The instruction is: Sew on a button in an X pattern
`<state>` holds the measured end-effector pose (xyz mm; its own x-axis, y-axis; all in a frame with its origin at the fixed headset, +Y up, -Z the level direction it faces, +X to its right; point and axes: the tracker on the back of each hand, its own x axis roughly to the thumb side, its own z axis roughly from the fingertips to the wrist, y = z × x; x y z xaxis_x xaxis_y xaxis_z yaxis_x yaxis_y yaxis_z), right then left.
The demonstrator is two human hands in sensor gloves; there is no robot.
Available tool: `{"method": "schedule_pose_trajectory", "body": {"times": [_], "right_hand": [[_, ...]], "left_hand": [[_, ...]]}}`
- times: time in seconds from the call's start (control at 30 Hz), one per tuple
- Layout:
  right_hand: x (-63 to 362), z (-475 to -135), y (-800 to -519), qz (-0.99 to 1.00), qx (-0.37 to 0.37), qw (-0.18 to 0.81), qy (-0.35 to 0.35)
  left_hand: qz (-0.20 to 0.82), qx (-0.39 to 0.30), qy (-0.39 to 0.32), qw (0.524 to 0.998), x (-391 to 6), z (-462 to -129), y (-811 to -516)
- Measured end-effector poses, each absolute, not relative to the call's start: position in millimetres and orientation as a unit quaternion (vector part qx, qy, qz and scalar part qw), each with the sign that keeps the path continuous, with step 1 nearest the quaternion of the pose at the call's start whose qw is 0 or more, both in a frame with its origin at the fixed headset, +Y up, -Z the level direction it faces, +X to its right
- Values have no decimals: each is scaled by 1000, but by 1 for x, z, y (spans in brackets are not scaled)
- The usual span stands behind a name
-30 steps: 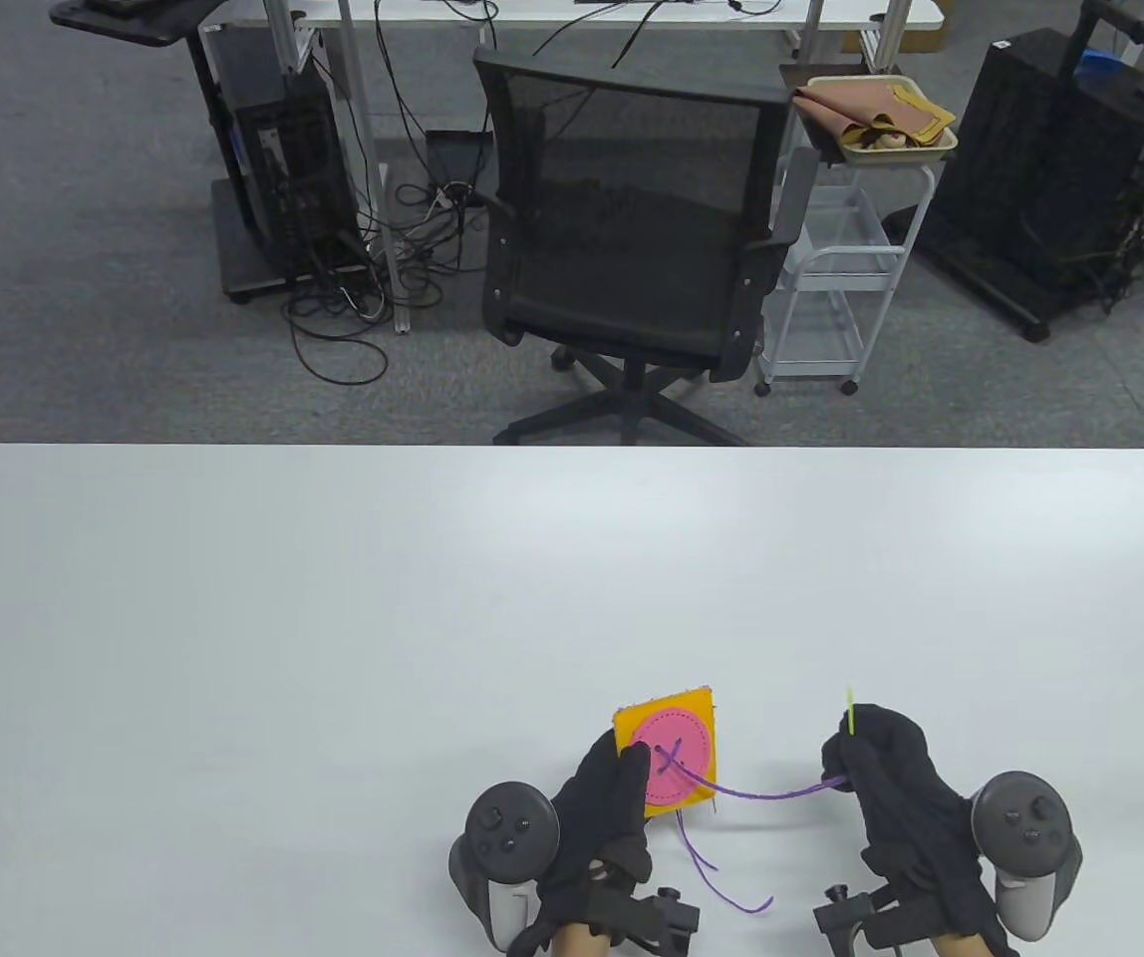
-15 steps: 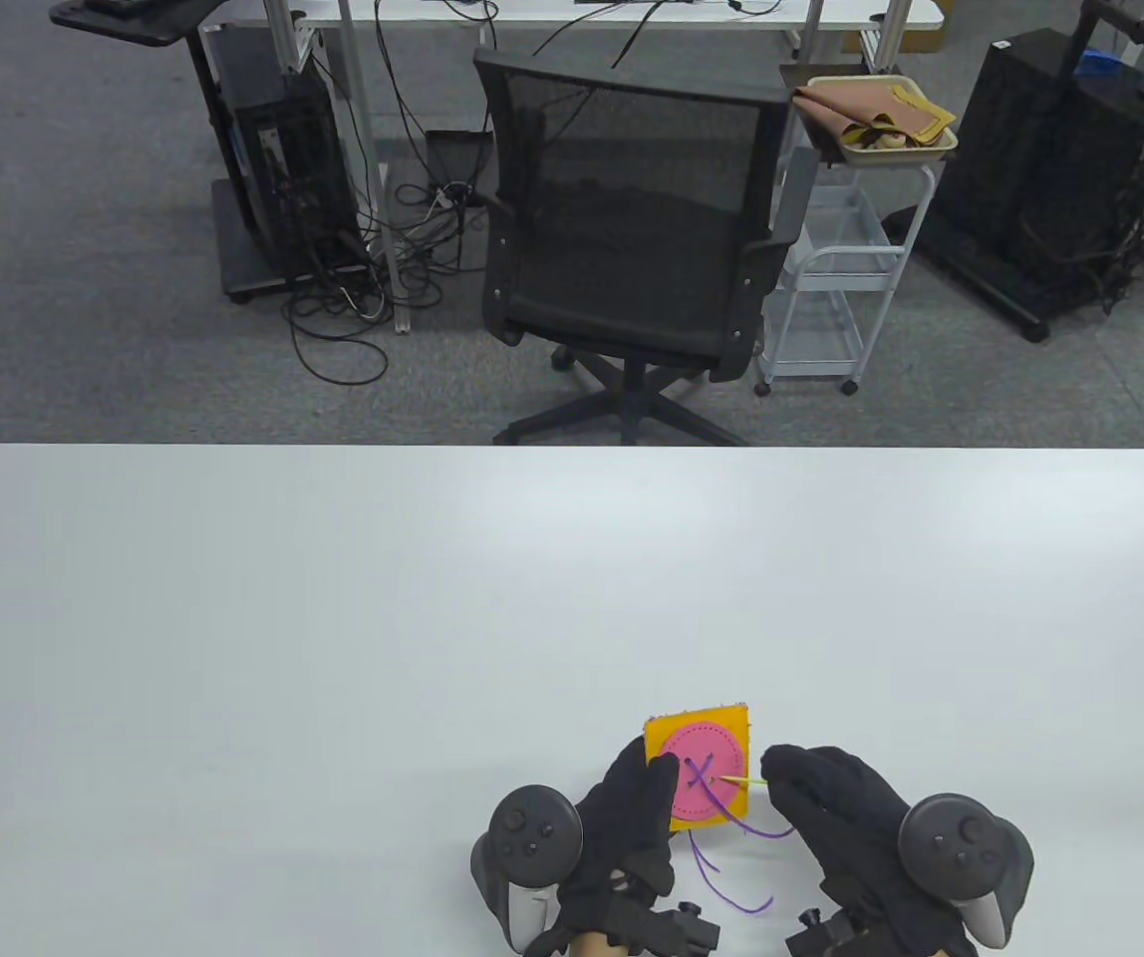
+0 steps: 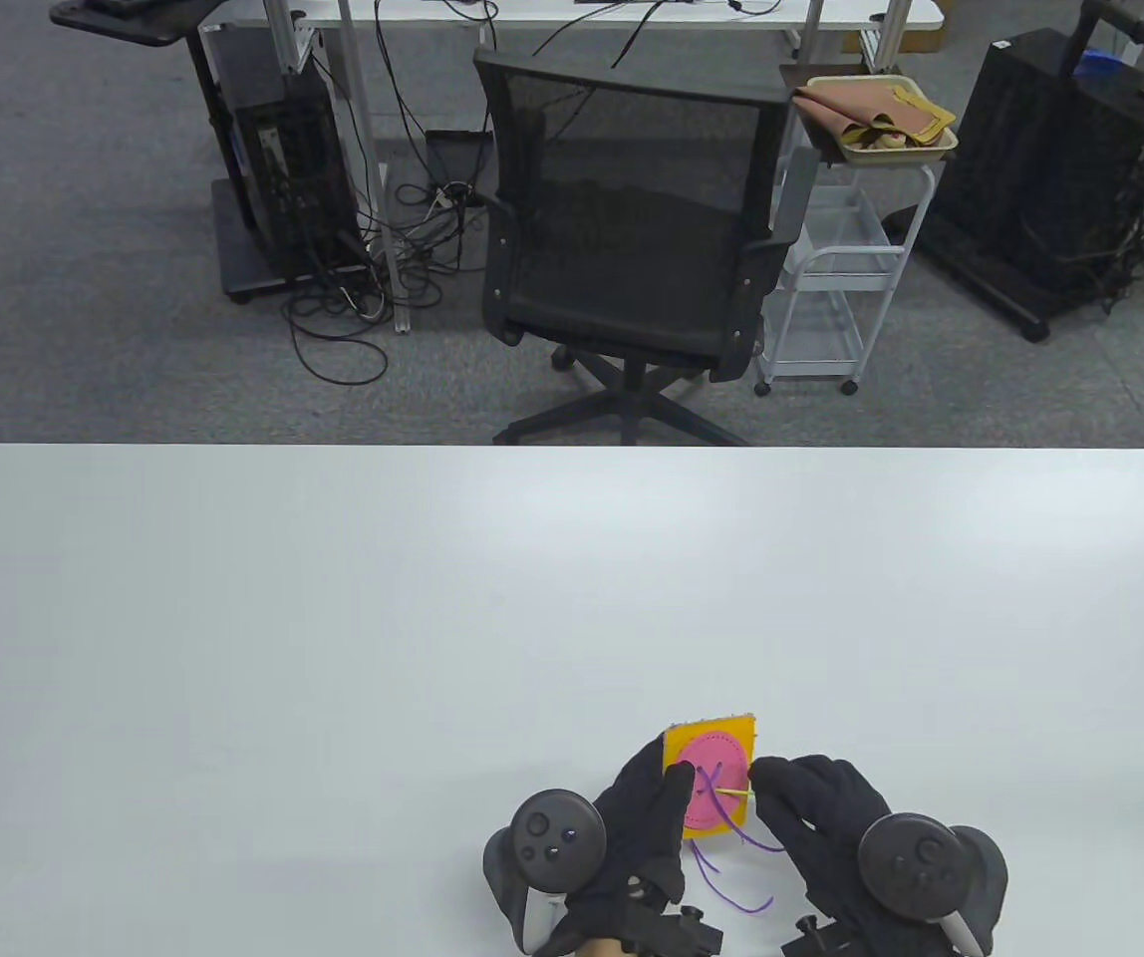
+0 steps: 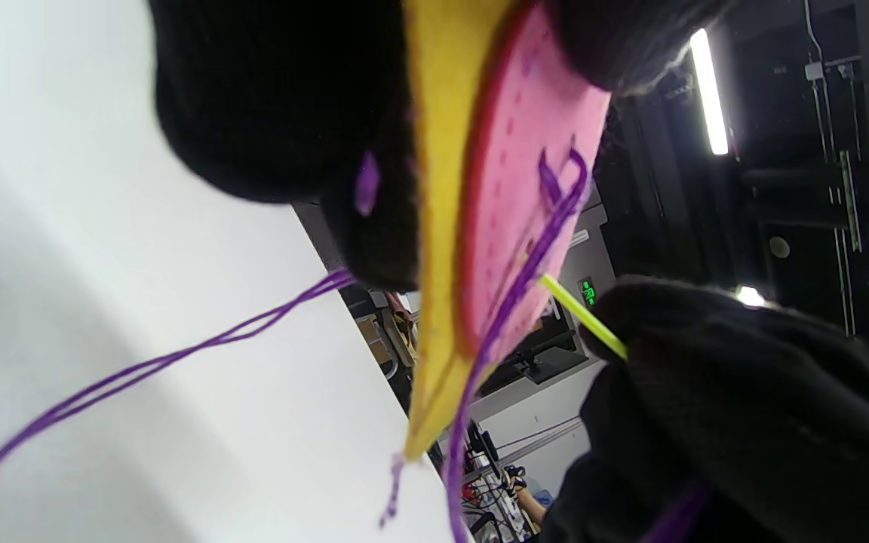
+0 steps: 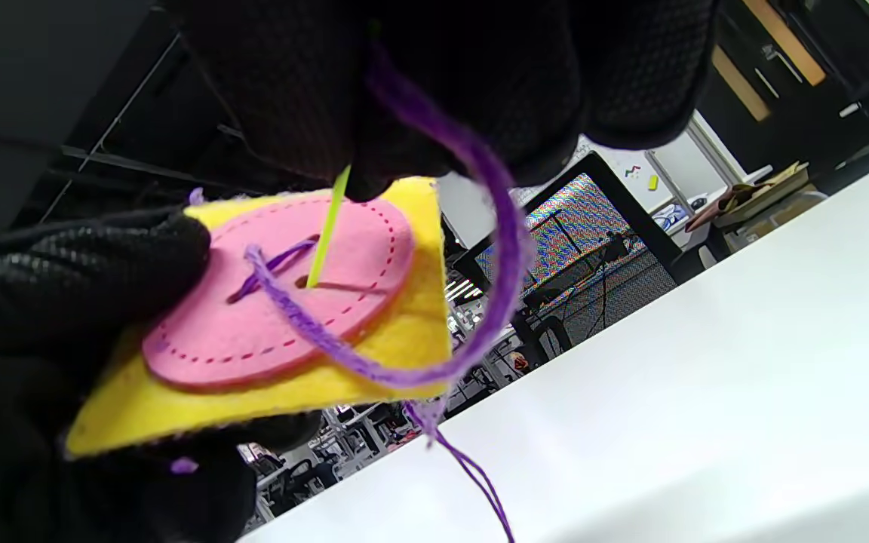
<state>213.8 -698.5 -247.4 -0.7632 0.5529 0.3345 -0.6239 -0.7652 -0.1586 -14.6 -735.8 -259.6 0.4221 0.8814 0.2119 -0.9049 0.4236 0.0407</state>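
The left hand point(image 3: 647, 812) is holding the square yellow felt patch point(image 3: 680, 748) off the white desk point(image 3: 333, 618), near the desk's front edge. Its grip is pinching the patch's left side, thumb on the front face and fingers point(image 4: 268, 98) behind, as the left wrist view is showing. The round pink felt button point(image 3: 710, 793) is lying flat against the patch's front face, with a dashed stitch line running around its rim. Purple thread point(image 5: 291, 302) is crossing the button's centre between its holes.

The right hand point(image 3: 821, 812) is sitting just beside the patch on its right. Its grip is pinching the thin yellow-green needle point(image 3: 731, 793) between pressed-together fingertips point(image 5: 374, 151). In the right wrist view the needle tip is entering 1 hole near the button's centre. The thread is looping from the button's face up to the right fingertips. 2 further strands are hanging from the patch's lower edge and trailing onto the desk between the hands.
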Motion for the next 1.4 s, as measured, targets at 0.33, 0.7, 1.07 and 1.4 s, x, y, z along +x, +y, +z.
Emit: {"method": "schedule_pose_trajectory", "body": {"times": [0.33,0.7,1.07,1.4], "right_hand": [[204,-246,-704,946,149,266,-109],[202,-246,-706,946,152,268,-103],[211,-243,-695,929,166,314,-105],[249,-255,-687,875,117,462,-89]], "left_hand": [[499,70,-110,857,0,-256,-731],[537,47,-112,835,1,-257,-734],[614,24,-93,783,-10,-261,-739],[663,9,-91,743,-20,-264,-740]]}}
